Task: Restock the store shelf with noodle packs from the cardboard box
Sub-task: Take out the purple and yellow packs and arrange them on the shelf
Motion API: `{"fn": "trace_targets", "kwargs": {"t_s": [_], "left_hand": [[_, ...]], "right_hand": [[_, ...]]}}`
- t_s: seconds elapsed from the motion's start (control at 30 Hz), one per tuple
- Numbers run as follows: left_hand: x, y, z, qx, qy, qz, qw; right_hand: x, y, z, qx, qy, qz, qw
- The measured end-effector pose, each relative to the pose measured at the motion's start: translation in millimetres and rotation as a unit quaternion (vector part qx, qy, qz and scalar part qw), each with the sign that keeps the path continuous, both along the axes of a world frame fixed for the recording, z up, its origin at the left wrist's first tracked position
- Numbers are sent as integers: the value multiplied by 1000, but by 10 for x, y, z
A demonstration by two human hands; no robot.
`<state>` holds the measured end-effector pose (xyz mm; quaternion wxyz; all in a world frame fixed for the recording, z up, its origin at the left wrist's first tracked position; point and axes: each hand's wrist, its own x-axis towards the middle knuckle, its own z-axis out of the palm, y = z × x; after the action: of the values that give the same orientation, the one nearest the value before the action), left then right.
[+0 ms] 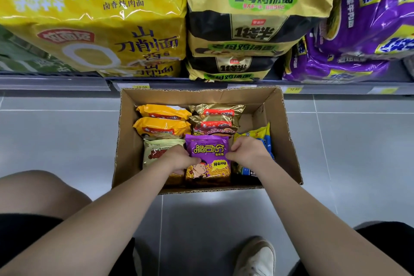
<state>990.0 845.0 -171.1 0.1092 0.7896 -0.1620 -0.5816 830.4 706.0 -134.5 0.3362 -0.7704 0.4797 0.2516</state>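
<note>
An open cardboard box (289,141) sits on the floor below the shelf. A purple noodle pack (208,152) stands at its front middle. My left hand (177,159) grips the pack's left edge and my right hand (248,152) grips its right edge. A pale green pack (154,152) lies to its left, partly under my left hand. Two orange packs (161,125) and two gold-and-red packs (215,119) fill the back of the box. Blue-and-yellow packs (262,139) stand at the right, partly hidden by my right hand.
The shelf edge (56,84) with yellow price tags runs just behind the box. On it lie big yellow multipacks (100,29), olive-and-black multipacks (242,36) and purple multipacks (358,40). Grey tiled floor surrounds the box. My knee (33,192) and a white shoe (255,257) are near.
</note>
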Motion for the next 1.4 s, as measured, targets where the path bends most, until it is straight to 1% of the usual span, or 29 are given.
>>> {"fn": "trace_targets", "kwargs": {"t_s": [0.07,0.13,0.23,0.33,0.43,0.53,0.6,0.7,0.8,0.87,0.93,1.0,1.17,1.27,1.33,1.4], "left_hand": [[-37,8,-61,5,8,59,998],[-74,4,-106,7,6,85,996],[-129,-39,-127,8,-14,98,995],[-175,-91,-131,7,-7,109,994],[-186,-105,-143,6,-21,90,996],[-157,-96,-122,-10,-12,78,997],[-107,-67,-59,-21,3,91,996],[41,-5,30,-28,3,129,991],[219,91,141,-14,11,139,990],[336,168,168,-3,14,139,990],[430,243,178,-14,15,139,990],[506,320,207,-24,8,138,990],[619,486,356,-57,7,176,983],[671,548,471,-69,14,195,978],[689,578,548,-71,27,211,975],[690,594,599,-78,37,227,970]], "right_hand": [[-34,-77,64,5,-11,-29,999],[-81,-142,102,12,-29,-65,997],[-136,-169,120,18,-35,-84,996],[-180,-144,141,29,-32,-80,996],[-207,-125,162,39,-35,-86,995],[-219,-128,124,53,-38,-109,992],[-219,-114,98,63,-32,-114,991],[-219,-95,30,78,-30,-120,989],[-198,-84,10,80,-3,-102,992],[-173,-78,-55,79,23,-69,994],[-129,-70,-128,74,52,-29,995],[-88,-48,-207,79,69,-16,994],[70,65,-380,107,65,11,992],[163,119,-564,99,87,31,991],[208,143,-551,101,103,23,989],[213,157,-554,112,107,38,987]]}}
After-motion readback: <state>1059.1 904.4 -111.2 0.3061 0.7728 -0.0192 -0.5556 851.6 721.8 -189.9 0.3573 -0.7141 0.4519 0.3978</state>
